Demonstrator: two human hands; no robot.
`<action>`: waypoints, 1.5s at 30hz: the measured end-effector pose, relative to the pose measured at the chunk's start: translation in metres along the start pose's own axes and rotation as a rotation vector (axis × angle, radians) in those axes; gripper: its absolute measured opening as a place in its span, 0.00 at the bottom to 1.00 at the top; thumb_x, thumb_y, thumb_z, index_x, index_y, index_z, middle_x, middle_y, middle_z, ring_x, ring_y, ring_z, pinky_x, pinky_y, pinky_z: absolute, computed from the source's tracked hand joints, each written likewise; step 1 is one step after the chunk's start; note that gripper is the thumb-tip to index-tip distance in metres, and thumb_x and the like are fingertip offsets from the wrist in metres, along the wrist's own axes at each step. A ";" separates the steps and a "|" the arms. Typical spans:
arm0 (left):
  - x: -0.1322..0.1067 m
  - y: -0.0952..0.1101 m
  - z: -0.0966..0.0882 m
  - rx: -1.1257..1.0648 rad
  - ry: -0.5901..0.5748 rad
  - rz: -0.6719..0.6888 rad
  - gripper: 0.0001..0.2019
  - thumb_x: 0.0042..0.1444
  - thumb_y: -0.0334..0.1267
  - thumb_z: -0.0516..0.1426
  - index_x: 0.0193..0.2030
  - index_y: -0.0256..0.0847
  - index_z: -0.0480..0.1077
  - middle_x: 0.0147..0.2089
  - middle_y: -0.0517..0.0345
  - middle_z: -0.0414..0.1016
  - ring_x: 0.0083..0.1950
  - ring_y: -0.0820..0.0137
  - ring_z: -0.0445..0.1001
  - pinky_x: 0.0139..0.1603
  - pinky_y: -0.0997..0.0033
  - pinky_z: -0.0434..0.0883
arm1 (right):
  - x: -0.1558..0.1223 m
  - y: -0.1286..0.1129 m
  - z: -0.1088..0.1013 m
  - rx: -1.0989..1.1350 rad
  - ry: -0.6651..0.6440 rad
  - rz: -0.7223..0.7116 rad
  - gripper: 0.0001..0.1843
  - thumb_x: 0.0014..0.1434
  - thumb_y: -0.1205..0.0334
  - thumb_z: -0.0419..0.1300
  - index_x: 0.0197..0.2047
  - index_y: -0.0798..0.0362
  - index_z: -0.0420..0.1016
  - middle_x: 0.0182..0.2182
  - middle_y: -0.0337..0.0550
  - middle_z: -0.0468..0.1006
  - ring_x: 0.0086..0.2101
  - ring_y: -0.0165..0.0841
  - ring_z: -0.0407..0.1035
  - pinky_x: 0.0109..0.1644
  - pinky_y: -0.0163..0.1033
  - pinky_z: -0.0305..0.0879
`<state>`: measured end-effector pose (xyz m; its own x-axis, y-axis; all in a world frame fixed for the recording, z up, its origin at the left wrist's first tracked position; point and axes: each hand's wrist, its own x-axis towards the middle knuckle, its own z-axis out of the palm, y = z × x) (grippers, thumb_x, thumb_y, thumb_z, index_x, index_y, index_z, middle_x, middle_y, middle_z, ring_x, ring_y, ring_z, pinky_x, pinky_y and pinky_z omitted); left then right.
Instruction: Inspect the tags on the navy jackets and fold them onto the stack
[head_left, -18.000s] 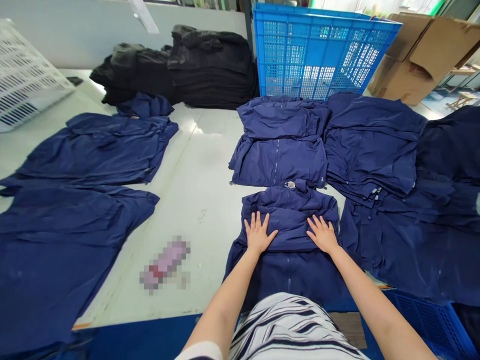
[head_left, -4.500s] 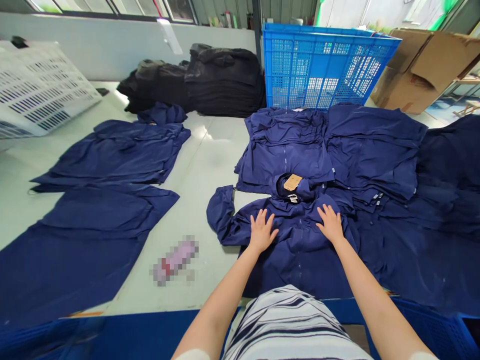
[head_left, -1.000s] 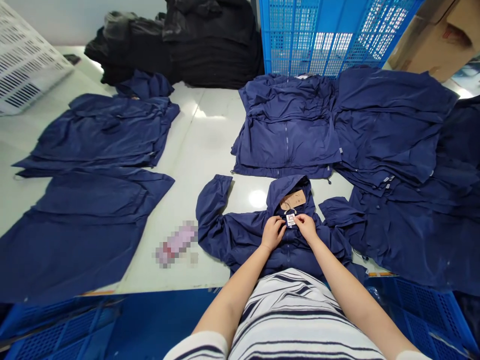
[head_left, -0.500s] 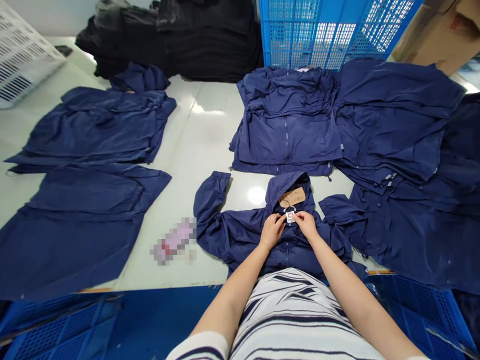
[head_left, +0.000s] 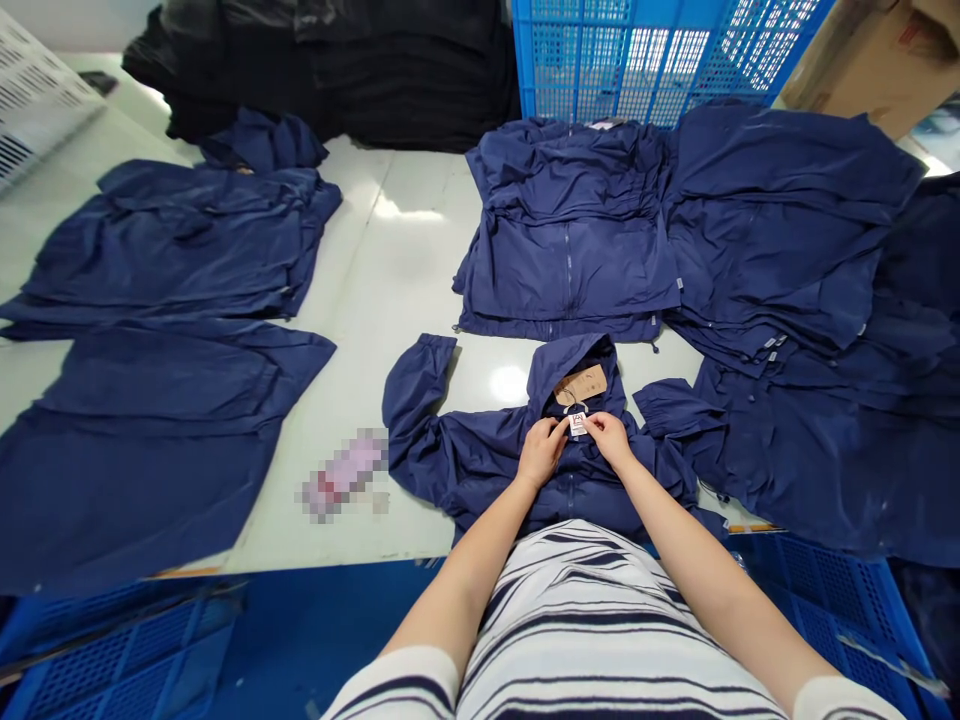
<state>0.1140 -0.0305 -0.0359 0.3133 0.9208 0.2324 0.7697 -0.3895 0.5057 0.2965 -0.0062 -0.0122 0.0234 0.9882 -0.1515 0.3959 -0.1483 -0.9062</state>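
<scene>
The left hand (head_left: 541,452) and right hand (head_left: 609,440) pinched a white tag (head_left: 577,424) on a blue jacket (head_left: 480,458).

Both hands were closed on the white tag, and it sat between them at the neck of the jacket, with neither hand clearly nearer. The jacket lay flat on the desk (head_left: 405,260), its hood (head_left: 570,365) pointing away from the person and its sleeves spread out to each side. A brown card (head_left: 580,384) lay inside the hood. The fingers (head_left: 561,428) hid the top of the tag, and its print was too small to read. The person's body (head_left: 577,620) hid the bottom of the jacket.
</scene>
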 end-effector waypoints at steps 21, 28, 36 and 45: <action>0.040 -0.003 -0.071 0.332 -0.177 0.484 0.13 0.64 0.33 0.49 0.42 0.46 0.75 0.32 0.56 0.71 0.39 0.68 0.67 0.59 0.58 0.59 | 0.002 -0.035 -0.054 -0.720 -0.199 -0.396 0.14 0.62 0.48 0.58 0.39 0.46 0.80 0.46 0.45 0.81 0.54 0.43 0.67 0.62 0.57 0.53; 0.083 0.003 -0.085 0.303 -0.006 0.109 0.15 0.63 0.43 0.52 0.52 0.45 0.72 0.46 0.47 0.72 0.50 0.59 0.68 0.53 0.57 0.63 | 0.020 -0.021 -0.080 -0.568 0.178 -0.303 0.25 0.58 0.57 0.60 0.59 0.50 0.70 0.62 0.52 0.66 0.61 0.44 0.59 0.64 0.53 0.57; 0.048 -0.038 -0.083 0.074 -0.134 -0.275 0.34 0.57 0.42 0.54 0.69 0.40 0.51 0.57 0.45 0.68 0.57 0.57 0.69 0.58 0.56 0.66 | 0.029 0.002 -0.086 -0.483 0.041 0.098 0.46 0.52 0.56 0.66 0.70 0.53 0.52 0.52 0.55 0.74 0.48 0.43 0.73 0.52 0.47 0.68; 0.045 -0.031 -0.114 0.439 -0.440 -0.202 0.23 0.55 0.32 0.56 0.59 0.39 0.68 0.49 0.43 0.74 0.53 0.54 0.70 0.53 0.54 0.63 | 0.052 -0.048 -0.066 -0.851 -0.186 0.055 0.21 0.57 0.67 0.57 0.54 0.46 0.73 0.44 0.45 0.78 0.45 0.39 0.73 0.46 0.38 0.66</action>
<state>0.0411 0.0202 0.0536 0.2656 0.9336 -0.2407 0.9636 -0.2493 0.0963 0.3390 0.0550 0.0492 -0.0585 0.9471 -0.3157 0.9517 -0.0425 -0.3040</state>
